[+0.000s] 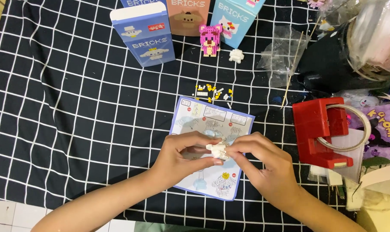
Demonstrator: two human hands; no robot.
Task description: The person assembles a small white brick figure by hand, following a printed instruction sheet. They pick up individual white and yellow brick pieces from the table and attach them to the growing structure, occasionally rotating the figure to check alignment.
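Both hands meet over a printed instruction sheet (pixel 212 118) lying on a black cloth with a white grid (pixel 74 107). My left hand (pixel 182 157) and my right hand (pixel 259 161) pinch a small white brick model (pixel 217 151) between their fingertips. Beyond the sheet lie several loose white and yellow bricks (pixel 212 92). Farther back stand a pink brick figure (pixel 210 40) and a small white brick piece (pixel 236 56).
Three upright boxes stand at the back: blue (pixel 145 34), tan (pixel 188 17), light blue (pixel 235 21). A red tape dispenser (pixel 324 133) sits right of my hands. Clear plastic bags (pixel 283 49), a wooden skewer (pixel 291 73) and clutter fill the right side.
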